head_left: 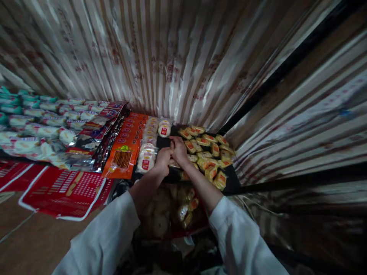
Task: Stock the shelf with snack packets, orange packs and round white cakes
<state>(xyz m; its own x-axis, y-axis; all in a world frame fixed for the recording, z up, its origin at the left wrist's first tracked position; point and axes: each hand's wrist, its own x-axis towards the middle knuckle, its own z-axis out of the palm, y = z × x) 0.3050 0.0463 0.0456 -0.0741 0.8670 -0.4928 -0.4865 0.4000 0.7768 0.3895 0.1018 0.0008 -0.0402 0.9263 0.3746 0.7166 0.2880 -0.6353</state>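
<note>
My left hand (pixel 164 159) and my right hand (pixel 179 151) meet above a dark shelf (pixel 163 143), their curled fingers touching. Whatever lies between the fingers is hidden. To the left of my left hand runs a row of round white packaged cakes (pixel 146 158), with one more white cake packet (pixel 164 128) behind my hands. Right beside my right hand, many small yellow-wrapped snacks (pixel 210 163) lie loosely spread and partly heaped.
Further left are an orange snack bag (pixel 123 147), a stack of dark shiny packets (pixel 94 139) and white wrapped rolls (pixel 47 121). Red printed bags (pixel 69 191) hang in front. Below sits a box with more packets (pixel 187 208). A striped sheet (pixel 160 57) closes the back.
</note>
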